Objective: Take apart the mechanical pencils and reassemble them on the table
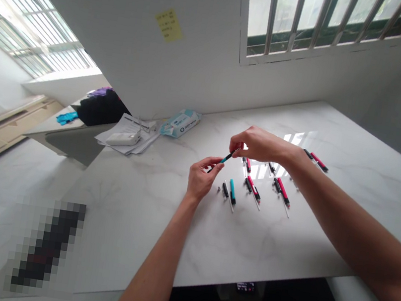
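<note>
Between my two hands, above the marble-patterned table [129, 220], is a teal and black pen [226, 159]. My left hand [202, 177] pinches its lower end, and my right hand [248, 143] grips the black upper end with fingers closed. Just below lie the parts of another pen: a teal barrel [232, 189], a black piece [225, 190] and a thin white refill [230, 204]. To the right are red and black pen parts [253, 187], with a second red set [283, 190] beyond them. More red and black parts [248, 164] lie partly hidden behind my right hand.
A red and black pen [318, 161] lies farther right, beyond my right forearm. At the back left are a blue-white wipes pack [182, 123], papers [128, 127] and a white device [124, 138]. A yellow note [169, 25] sticks to the wall. A phone-like screen [245, 287] shows below the table edge.
</note>
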`<state>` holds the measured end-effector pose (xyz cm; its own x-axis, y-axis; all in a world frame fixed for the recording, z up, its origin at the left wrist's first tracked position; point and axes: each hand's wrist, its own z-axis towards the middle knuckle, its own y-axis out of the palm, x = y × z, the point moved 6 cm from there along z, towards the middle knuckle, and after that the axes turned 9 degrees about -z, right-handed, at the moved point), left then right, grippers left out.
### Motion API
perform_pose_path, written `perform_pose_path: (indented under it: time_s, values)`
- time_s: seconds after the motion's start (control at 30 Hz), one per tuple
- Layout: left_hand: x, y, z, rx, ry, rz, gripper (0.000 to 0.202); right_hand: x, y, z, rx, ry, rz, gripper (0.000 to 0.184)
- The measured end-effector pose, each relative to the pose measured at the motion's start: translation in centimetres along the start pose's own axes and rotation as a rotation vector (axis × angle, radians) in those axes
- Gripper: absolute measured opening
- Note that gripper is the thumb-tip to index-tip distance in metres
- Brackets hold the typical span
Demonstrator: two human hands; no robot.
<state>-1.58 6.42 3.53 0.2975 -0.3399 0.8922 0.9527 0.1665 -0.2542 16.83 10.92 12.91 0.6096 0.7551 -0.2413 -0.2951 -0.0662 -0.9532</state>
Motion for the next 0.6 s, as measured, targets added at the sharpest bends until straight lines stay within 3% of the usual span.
perform_pose_path:
  time_s: [0.23,0.6]
  values:
    - [0.1,0.1,0.1,-0.001,0.018,-0.003,0.023,0.3,0.5,0.3,-0.031,0.063,-0.087,0.036]
    - [-0.7,0.1,0.2,0.041,-0.128,-0.394,0.025,-0.3,1.0,0.6,0.036,0.013,-0.026,0.029]
